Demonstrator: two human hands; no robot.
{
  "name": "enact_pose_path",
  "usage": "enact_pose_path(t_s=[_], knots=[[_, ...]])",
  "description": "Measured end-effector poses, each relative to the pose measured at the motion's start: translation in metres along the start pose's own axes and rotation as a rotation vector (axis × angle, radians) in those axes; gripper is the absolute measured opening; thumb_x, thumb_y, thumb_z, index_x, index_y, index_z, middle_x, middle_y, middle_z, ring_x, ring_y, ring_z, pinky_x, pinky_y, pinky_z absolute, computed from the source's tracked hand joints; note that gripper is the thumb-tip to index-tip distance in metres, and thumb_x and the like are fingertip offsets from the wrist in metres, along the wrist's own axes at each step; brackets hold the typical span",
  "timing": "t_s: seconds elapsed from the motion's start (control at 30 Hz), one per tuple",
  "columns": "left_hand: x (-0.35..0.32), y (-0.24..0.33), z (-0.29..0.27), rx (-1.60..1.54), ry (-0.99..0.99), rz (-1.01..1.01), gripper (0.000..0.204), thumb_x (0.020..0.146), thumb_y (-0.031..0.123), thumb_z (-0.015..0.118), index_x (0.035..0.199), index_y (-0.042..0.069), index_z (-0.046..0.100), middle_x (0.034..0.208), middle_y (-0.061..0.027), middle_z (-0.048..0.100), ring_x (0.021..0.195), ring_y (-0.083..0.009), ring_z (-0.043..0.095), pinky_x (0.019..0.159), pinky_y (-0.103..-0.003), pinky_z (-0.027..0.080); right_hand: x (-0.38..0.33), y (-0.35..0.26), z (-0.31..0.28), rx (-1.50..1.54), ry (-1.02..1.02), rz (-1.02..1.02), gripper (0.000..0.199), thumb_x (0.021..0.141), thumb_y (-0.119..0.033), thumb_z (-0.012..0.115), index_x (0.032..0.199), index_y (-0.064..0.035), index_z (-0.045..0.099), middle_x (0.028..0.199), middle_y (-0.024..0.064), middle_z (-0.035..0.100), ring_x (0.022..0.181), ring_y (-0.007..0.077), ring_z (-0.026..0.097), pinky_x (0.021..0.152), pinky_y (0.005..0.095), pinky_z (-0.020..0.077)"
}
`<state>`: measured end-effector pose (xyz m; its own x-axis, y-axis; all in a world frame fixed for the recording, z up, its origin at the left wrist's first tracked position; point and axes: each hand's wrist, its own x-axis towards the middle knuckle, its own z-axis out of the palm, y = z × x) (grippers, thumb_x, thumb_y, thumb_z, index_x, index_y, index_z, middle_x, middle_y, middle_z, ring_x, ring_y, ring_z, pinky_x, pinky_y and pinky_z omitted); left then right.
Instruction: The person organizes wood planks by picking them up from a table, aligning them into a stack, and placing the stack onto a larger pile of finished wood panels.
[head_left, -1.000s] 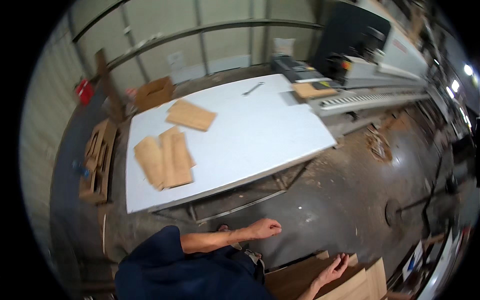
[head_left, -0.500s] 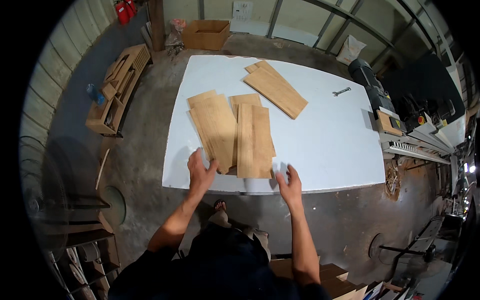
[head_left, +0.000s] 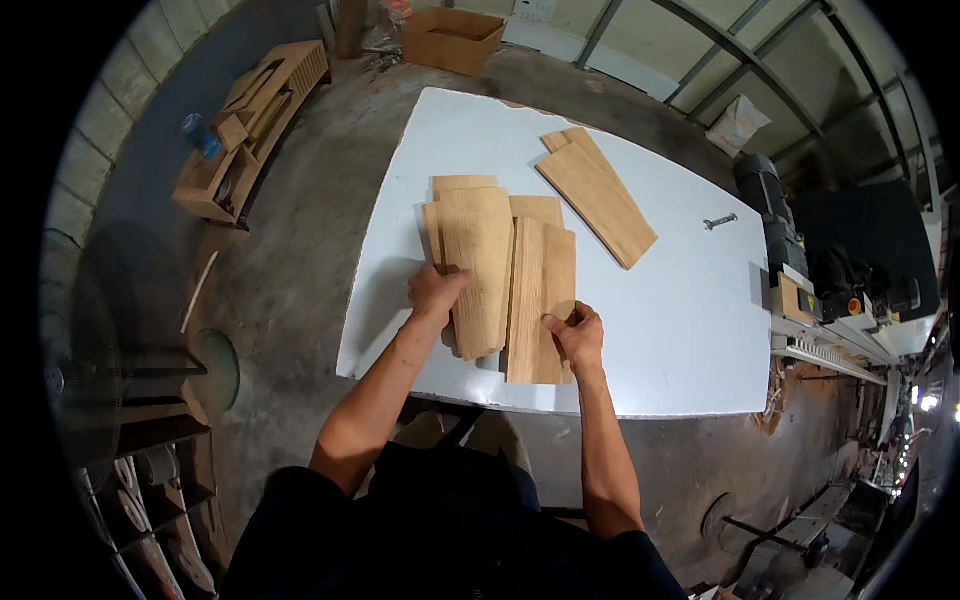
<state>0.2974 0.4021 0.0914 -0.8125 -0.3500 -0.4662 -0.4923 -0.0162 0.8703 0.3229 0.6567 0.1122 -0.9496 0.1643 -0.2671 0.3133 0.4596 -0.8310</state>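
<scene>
The fingers of the left hand (head_left: 437,294) curl against the outer edge of the left stack (head_left: 482,250), with the thumb over its top board; the right hand (head_left: 581,340) sets its thumb on the right stack (head_left: 530,290), its fingers bent at the outer edge. Whether either hand grips the wood firmly cannot be told. Both stacks lie on the white table (head_left: 690,345), just beside each other; their pale brown boards overlap, but ends and sides are not flush, so the grouping appears made and the alignment incomplete. Beyond, a slanted pair of boards (head_left: 600,200) lies untouched, apart from both stacks. Farther out are a wrench (head_left: 720,222) near the table's right edge, a dark machine (head_left: 767,195) past that edge and a cardboard box (head_left: 453,42) behind the table
</scene>
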Motion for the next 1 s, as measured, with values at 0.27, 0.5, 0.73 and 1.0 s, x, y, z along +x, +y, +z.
enact_pose_path(t_s=[0.27, 0.5, 0.73, 1.0], knots=[[0.010, 0.023, -0.011, -0.140, -0.208, -0.145, 0.050, 0.072, 0.016, 0.075, 0.109, -0.012, 0.056, 0.102, -0.0203, 0.065, 0.088, -0.0288, 0.066, 0.077, -0.039, 0.055, 0.007, 0.013, -0.006, 0.310, -0.146, 0.128, 0.043, 0.074, -0.006, 0.077, 0.107, 0.0085, 0.055, 0.080, 0.0078, 0.063, 0.062, 0.0127, 0.056, 0.058, 0.0263, 0.0486], [-0.015, 0.052, -0.001, -0.130, -0.266, -0.178, 0.046, 0.076, 0.007, 0.072, 0.116, -0.005, 0.054, 0.101, -0.0145, 0.065, 0.085, -0.0241, 0.067, 0.071, -0.038, 0.057, 0.011, 0.004, -0.013, 0.621, -0.236, 0.287, 0.040, 0.075, -0.009, 0.076, 0.105, 0.0065, 0.054, 0.087, 0.0118, 0.064, 0.074, 0.0156, 0.061, 0.065, 0.0279, 0.0503], [-0.030, 0.061, -0.031, 0.109, -0.098, -0.011, 0.042, 0.072, 0.006, 0.075, 0.106, -0.006, 0.053, 0.091, -0.0153, 0.066, 0.079, -0.0208, 0.067, 0.067, -0.032, 0.056, 0.008, 0.027, -0.037, 0.914, -0.376, 0.258, 0.032, 0.082, -0.005, 0.068, 0.109, 0.0032, 0.055, 0.097, 0.0097, 0.064, 0.083, 0.0158, 0.062, 0.073, 0.0279, 0.0518], [-0.055, 0.051, -0.009, 0.160, -0.110, 0.022, 0.049, 0.075, 0.017, 0.077, 0.108, -0.009, 0.050, 0.098, -0.0157, 0.063, 0.087, -0.0194, 0.062, 0.077, -0.030, 0.051, -0.004, 0.030, 0.005, 1.067, -0.523, 0.436, 0.031, 0.084, -0.012, 0.070, 0.111, -0.0020, 0.059, 0.101, 0.0013, 0.063, 0.095, 0.0132, 0.058, 0.085, 0.0278, 0.0475]])
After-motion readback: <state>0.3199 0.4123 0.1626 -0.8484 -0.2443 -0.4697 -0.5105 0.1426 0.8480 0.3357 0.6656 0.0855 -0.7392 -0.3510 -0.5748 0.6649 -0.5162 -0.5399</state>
